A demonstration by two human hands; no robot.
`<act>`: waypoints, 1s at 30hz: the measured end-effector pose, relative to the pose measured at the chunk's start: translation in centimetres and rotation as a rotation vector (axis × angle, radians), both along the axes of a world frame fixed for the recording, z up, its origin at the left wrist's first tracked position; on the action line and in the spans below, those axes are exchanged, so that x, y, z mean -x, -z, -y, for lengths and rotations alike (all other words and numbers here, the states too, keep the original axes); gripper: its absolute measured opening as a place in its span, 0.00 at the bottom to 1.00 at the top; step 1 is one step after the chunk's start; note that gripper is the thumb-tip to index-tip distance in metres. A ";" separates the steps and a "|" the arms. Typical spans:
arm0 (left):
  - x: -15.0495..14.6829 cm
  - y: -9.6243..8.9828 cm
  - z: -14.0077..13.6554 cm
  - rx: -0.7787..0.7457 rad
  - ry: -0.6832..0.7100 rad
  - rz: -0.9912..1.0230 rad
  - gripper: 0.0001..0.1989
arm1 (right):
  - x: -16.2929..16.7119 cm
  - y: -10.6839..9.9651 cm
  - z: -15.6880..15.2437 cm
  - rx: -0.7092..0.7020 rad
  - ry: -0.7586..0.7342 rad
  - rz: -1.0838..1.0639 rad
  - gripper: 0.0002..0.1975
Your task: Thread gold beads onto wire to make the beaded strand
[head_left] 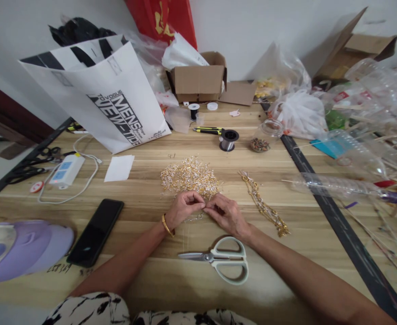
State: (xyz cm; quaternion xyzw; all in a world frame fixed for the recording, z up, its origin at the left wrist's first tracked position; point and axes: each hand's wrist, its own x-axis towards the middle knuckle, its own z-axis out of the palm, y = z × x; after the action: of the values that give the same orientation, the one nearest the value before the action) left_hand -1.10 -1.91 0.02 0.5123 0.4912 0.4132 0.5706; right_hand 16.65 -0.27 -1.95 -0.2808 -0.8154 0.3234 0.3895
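Observation:
My left hand (185,208) and my right hand (226,214) meet fingertip to fingertip at the near edge of a pile of small gold and silver beads (191,176). Both are pinched closed; what sits between the fingertips is too small to make out. Below my left hand, a thin silvery chain-like strand (194,218) lies on the wood, and fine thread trails toward me. White-handled scissors (218,257) rest just in front of me, blades pointing left. To the right of my right hand lies a bundle of gold and silver beaded strands (265,205).
Behind the beads are a wire spool (228,140), a yellow-black cutter knife (207,130) and a clear jar of beads (266,136). A black phone (95,232), white power strip (67,170) and paper bag (96,95) stand left. Plastic bottles (354,144) crowd the right.

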 end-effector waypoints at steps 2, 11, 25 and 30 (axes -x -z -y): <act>0.0 0.1 0.0 -0.012 -0.001 -0.003 0.08 | 0.0 0.1 0.0 0.000 0.002 0.004 0.06; 0.3 0.5 -0.1 -0.055 -0.012 -0.009 0.10 | -0.2 -0.1 0.0 0.058 0.014 0.009 0.05; 0.0 0.2 0.2 -0.180 -0.019 -0.063 0.06 | 0.3 0.3 -0.3 0.565 -0.056 -0.131 0.09; -0.1 0.3 0.3 -0.284 -0.017 -0.167 0.04 | 0.3 0.3 -0.4 0.550 -0.062 -0.142 0.08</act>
State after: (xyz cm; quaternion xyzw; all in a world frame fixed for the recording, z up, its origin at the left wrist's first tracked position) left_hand -1.03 -2.21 -0.30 0.6160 0.4779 0.4393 0.4462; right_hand 16.38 0.12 -2.30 -0.3275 -0.6760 0.5631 0.3445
